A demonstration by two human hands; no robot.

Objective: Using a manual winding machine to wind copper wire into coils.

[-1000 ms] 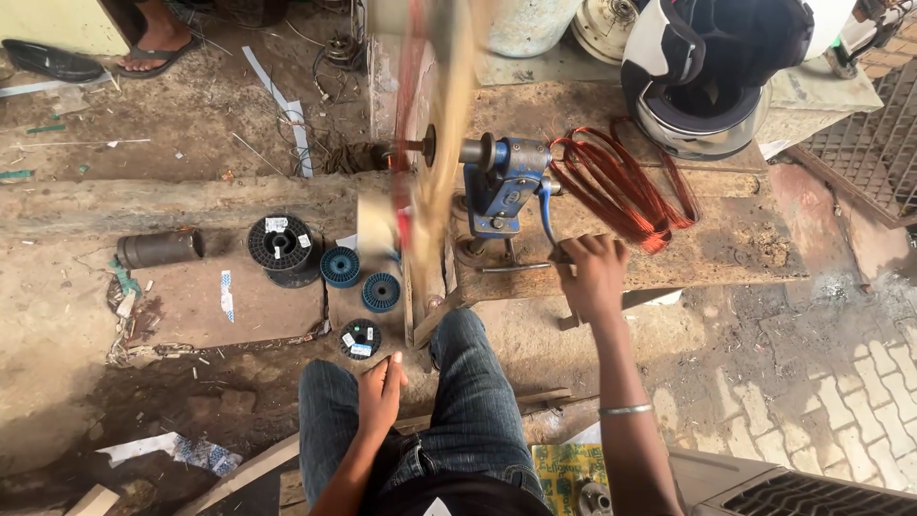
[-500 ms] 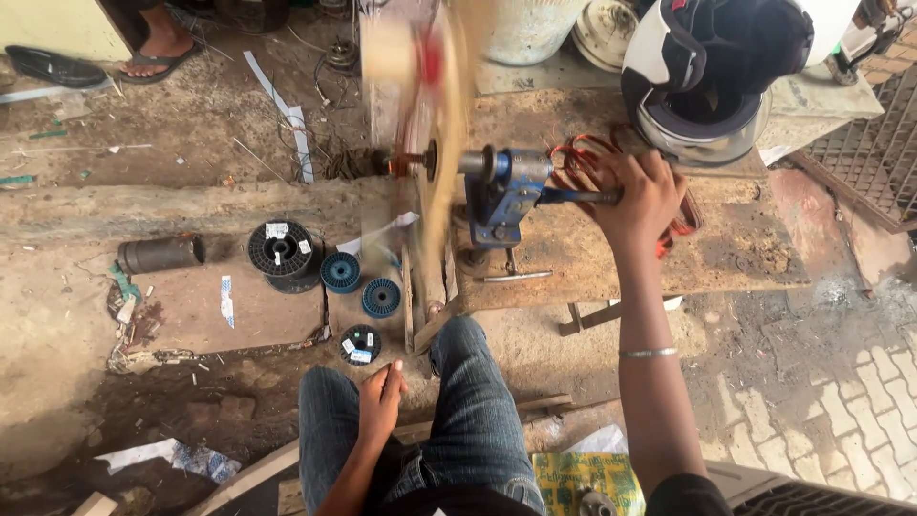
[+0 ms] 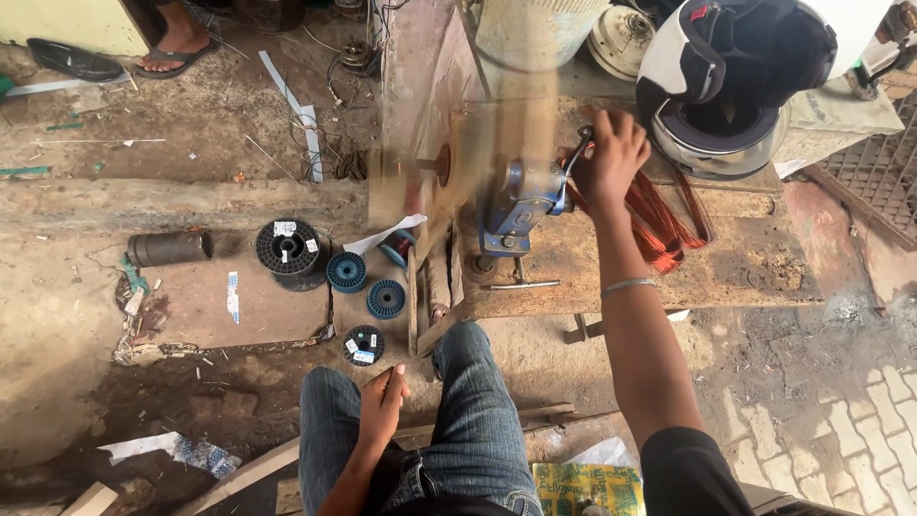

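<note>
the right hand (image 3: 614,153) grips the crank of the blue winder (image 3: 521,196) near the bench's (image 3: 745,268) back edge, its wooden former (image 3: 478,158) blurred mid-wind, left hand (image 3: 382,406) loosely curled on the thigh.

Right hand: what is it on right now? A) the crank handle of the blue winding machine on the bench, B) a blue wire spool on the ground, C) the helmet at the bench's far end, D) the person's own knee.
A: the right hand is closed in a grip on the crank handle of the blue winding machine, while the left hand rests on the thigh.
</note>
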